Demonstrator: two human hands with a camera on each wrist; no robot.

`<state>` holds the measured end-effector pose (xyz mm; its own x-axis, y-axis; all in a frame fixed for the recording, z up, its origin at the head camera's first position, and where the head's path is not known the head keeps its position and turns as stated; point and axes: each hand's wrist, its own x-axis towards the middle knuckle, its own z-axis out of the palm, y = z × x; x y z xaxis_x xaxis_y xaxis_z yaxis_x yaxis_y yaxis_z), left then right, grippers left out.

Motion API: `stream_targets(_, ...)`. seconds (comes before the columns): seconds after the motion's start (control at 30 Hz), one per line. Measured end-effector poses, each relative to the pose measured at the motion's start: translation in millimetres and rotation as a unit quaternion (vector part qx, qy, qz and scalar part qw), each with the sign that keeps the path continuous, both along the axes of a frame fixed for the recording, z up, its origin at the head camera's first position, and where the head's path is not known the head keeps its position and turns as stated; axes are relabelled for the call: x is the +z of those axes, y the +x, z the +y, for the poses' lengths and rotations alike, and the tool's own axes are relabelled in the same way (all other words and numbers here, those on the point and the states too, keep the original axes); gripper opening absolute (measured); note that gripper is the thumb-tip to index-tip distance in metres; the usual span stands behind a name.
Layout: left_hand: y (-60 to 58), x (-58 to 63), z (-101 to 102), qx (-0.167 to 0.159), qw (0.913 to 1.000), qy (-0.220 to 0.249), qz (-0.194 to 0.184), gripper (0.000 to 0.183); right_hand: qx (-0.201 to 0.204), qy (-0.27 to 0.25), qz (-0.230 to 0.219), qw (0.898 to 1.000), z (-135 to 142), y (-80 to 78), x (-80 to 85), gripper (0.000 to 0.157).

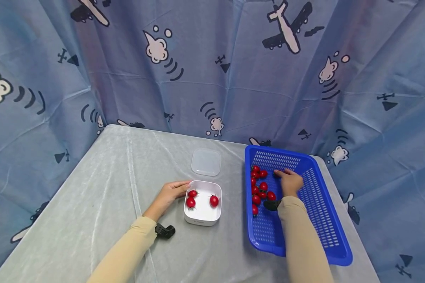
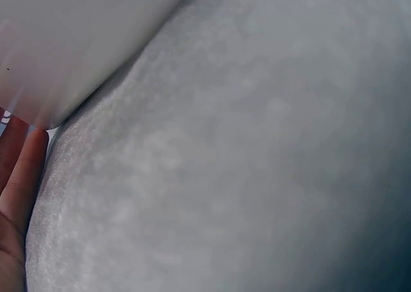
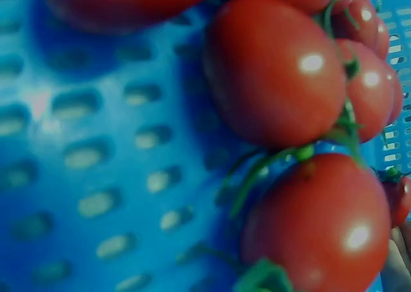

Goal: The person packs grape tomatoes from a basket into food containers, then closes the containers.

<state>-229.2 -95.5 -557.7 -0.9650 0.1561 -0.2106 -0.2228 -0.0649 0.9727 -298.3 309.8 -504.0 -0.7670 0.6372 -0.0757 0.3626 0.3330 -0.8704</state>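
A square white container [image 1: 203,212] stands in the middle of the table with 3 red cherry tomatoes [image 1: 214,201] inside. My left hand [image 1: 170,195] rests against its far left corner, fingers fairly straight; the left wrist view catches the fingertips [image 2: 29,170] touching the container's wall [image 2: 77,54]. To the right, my right hand [image 1: 291,183] reaches down into a blue plastic basket [image 1: 269,236]. Its fingers are bent around a small cherry tomato [image 3: 399,199], mostly hidden in the head view. Several more cherry tomatoes [image 1: 256,200] lie along the basket's left side, with green stems on them.
A translucent square lid [image 1: 206,162] lies flat behind the container. The table [image 1: 109,220] has a pale cloth over it. A blue curtain [image 1: 198,86] printed with planes hangs behind and at both sides. The basket's raised rim [image 1: 334,220] surrounds the right hand.
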Motion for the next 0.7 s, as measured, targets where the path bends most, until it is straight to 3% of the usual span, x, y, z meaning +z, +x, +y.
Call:
stream_targets(0.2,-0.6,-0.1,-1.3,0.0,1.0,0.001,-0.004,0.043,-0.01,-0.006,-0.009,1.0,-3.1,-3.8,-2.7,0.051)
stream_targets(0.43,-0.3,-0.7,-0.2,0.001,1.0,0.003,-0.005,0.042,-0.005,0.038,-0.014,0.999,-3.1,-3.7,-7.8,0.046)
stream_targets(0.7,-0.3,0.9,0.4,0.006,1.0,0.003,-0.004,0.041,-0.011,0.024,-0.014,1.0,-2.2,-1.2,-2.9,0.046)
